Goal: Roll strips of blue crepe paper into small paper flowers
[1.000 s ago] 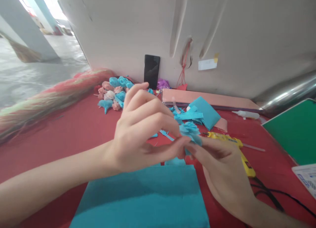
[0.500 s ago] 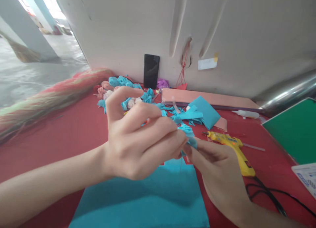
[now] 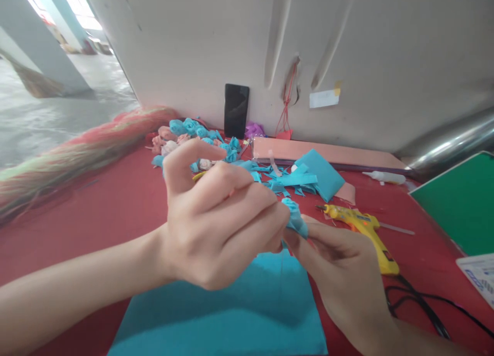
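A small blue crepe paper flower [image 3: 294, 215] is held up between my two hands, its ruffled top showing above the fingers. My left hand [image 3: 219, 219] is closed with its back to me, fingertips pressed against the flower's left side and partly hidden. My right hand [image 3: 345, 276] pinches the flower's lower right between thumb and fingers. Beneath both hands lies a flat blue sheet [image 3: 224, 315]. To the right rests a yellow hot glue gun [image 3: 363, 225], just beyond my right hand, its black cord trailing toward me.
Finished blue, pink and white paper flowers [image 3: 189, 127] pile up at the back left. Blue paper scraps [image 3: 297, 178] lie behind my hands. A black phone [image 3: 236, 110] leans on the wall. A white glue bottle [image 3: 386, 178] and green board [image 3: 459, 207] stand right on the red table [image 3: 104, 201].
The flower has turned slightly in my fingers and its top looks more tightly gathered. My left hand has shifted a little down. Everything on the table stays put.
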The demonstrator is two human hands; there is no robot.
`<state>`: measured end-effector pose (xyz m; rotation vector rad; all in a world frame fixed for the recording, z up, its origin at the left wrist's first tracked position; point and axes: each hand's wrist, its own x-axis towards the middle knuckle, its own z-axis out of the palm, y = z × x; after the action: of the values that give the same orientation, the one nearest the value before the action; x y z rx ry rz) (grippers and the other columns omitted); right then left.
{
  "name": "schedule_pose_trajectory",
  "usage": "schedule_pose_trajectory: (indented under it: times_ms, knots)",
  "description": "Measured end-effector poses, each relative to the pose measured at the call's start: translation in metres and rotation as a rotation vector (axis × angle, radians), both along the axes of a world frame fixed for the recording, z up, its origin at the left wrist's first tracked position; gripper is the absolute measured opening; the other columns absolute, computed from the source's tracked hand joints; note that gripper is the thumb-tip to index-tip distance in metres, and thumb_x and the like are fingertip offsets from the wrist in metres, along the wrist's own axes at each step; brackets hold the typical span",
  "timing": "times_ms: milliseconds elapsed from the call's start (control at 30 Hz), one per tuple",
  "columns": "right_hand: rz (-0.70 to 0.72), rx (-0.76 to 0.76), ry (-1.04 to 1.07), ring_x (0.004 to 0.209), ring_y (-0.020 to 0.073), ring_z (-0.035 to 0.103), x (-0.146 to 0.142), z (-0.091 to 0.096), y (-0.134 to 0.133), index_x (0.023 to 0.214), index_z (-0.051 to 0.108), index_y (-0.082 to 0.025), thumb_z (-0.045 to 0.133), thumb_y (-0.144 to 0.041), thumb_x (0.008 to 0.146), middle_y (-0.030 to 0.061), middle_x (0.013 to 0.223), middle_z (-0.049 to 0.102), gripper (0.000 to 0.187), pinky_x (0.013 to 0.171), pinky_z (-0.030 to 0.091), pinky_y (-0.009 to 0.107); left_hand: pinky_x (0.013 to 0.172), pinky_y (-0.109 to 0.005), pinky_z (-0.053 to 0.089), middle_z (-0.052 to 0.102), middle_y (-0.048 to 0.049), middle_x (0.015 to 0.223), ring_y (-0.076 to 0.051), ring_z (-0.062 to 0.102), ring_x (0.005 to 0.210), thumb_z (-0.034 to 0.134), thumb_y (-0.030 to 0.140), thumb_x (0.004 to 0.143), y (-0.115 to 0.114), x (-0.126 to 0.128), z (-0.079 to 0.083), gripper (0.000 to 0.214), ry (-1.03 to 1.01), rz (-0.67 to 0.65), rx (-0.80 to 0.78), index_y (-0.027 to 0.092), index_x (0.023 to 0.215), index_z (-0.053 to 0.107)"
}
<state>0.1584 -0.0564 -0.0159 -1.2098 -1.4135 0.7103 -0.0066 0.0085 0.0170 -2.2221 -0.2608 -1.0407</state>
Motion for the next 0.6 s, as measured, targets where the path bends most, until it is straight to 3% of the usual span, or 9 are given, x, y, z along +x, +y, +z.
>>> schedule_pose_trajectory:
  times_ms: [233, 400, 500, 600]
  knots:
    - [-0.006, 0.081, 0.006, 0.04, 0.0083, 0.046, -0.002, 0.001, 0.001, 0.048, 0.071, -0.023, 0.067, -0.016, 0.073, -0.0044, 0.041, 0.052, 0.026, 0.039, 0.041, 0.018, 0.083, -0.048, 0.038, 0.061, 0.0065, 0.056, -0.024, 0.04, 0.06, 0.061, 0.017, 0.079, -0.001, -0.003, 0.0, 0.028, -0.025, -0.001, 0.009, 0.038, 0.06, 0.063]
    - [-0.016, 0.193, -0.064, 0.04, 0.0075, 0.049, -0.001, 0.002, 0.0, 0.049, 0.067, -0.022, 0.066, -0.01, 0.072, -0.0056, 0.041, 0.053, 0.026, 0.039, 0.042, 0.016, 0.071, -0.044, 0.038, 0.064, 0.0065, 0.061, -0.023, 0.043, 0.063, 0.064, 0.013, 0.074, -0.004, -0.005, 0.001, 0.02, -0.099, -0.023, -0.085, 0.033, 0.071, 0.061]
    - [-0.01, 0.288, -0.099, 0.042, 0.0074, 0.05, 0.0, 0.002, 0.001, 0.051, 0.063, -0.021, 0.062, -0.004, 0.071, -0.0061, 0.045, 0.056, 0.026, 0.04, 0.042, 0.016, 0.072, -0.045, 0.038, 0.063, 0.0053, 0.064, -0.023, 0.044, 0.063, 0.063, 0.018, 0.071, -0.005, 0.0, -0.001, 0.017, -0.178, -0.046, -0.132, 0.033, 0.078, 0.058]
    - [-0.001, 0.404, -0.175, 0.044, 0.0093, 0.046, 0.002, 0.001, 0.002, 0.054, 0.058, -0.021, 0.061, -0.004, 0.074, -0.0052, 0.046, 0.053, 0.027, 0.041, 0.04, 0.021, 0.087, -0.048, 0.038, 0.062, 0.0016, 0.073, -0.025, 0.049, 0.07, 0.059, 0.027, 0.071, -0.005, 0.007, -0.007, 0.024, -0.216, -0.07, -0.302, 0.034, 0.094, 0.056]
